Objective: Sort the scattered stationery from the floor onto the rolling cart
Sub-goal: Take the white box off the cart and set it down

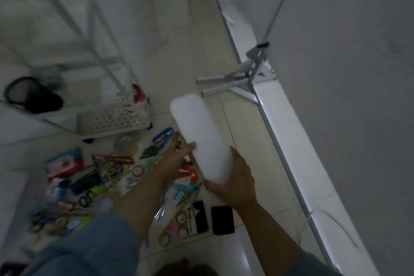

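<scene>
The frosted white case is an elongated, smooth plastic body with rounded ends and a matte, translucent surface. It is held in the air above the floor, tilted, with its far end toward the rolling cart.

Right hand: fingers curled round the near end of the case, gripping it from below and from the side.

Left hand: fingers extended and fairly straight. The thumb tip touches the left edge of the case. The fingers curl round nothing.

The rolling cart is white, with a perforated basket wall and thin metal uprights. It stands to the left of the case.

The floor is glossy pale tile. Stationery lies scattered on it below the hands:
- a blue stapler, near the cart's corner;
- a clear tape roll, ring-shaped, beside the stapler;
- a red cutter, long and flat;
- black-handled scissors;
- small tan tape rolls;
- two flat black rectangular pieces, just beside each other.

The left part of the pile is blurred.
</scene>
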Demonstrator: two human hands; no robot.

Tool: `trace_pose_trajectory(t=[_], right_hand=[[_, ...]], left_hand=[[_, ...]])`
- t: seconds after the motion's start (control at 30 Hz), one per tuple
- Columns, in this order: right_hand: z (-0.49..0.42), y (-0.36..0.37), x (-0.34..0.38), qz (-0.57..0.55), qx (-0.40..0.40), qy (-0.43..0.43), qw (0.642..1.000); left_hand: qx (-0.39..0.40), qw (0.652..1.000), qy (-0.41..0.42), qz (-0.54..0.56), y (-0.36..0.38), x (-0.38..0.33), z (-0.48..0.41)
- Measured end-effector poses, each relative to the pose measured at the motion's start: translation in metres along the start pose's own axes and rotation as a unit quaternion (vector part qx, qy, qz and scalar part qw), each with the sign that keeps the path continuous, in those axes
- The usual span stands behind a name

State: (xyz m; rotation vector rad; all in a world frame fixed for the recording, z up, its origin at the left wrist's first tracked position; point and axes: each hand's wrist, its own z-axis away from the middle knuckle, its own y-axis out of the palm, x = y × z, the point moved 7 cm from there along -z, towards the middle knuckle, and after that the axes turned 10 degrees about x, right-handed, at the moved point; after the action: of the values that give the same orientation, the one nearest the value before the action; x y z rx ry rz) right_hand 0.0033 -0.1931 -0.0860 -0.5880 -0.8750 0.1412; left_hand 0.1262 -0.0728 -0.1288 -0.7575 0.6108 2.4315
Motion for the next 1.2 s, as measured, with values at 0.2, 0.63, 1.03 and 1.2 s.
trace_pose_trajectory(t=[0.2, 0.63, 1.03, 1.2], right_hand=[[0.084, -0.068, 0.179, 0.063, 0.038, -0.119, 0.99], [0.133, -0.048, 0.395, -0.334, 0.001, -0.149, 0.931], [0.113, -0.016, 0.527, -0.562, 0.014, -0.127, 0.817], [0.064, -0.051, 0.567, -0.529, -0.016, -0.16, 0.833]], left_hand=[[-0.098, 0.988, 0.118, 0.023, -0.004, -0.124, 0.18], [-0.221, 0.905, 0.305, 0.199, -0.13, -0.263, 0.388], [-0.217, 0.925, 0.29, 0.115, -0.22, -0.354, 0.412], [-0.234, 0.913, 0.328, 0.063, -0.249, -0.404, 0.406]])
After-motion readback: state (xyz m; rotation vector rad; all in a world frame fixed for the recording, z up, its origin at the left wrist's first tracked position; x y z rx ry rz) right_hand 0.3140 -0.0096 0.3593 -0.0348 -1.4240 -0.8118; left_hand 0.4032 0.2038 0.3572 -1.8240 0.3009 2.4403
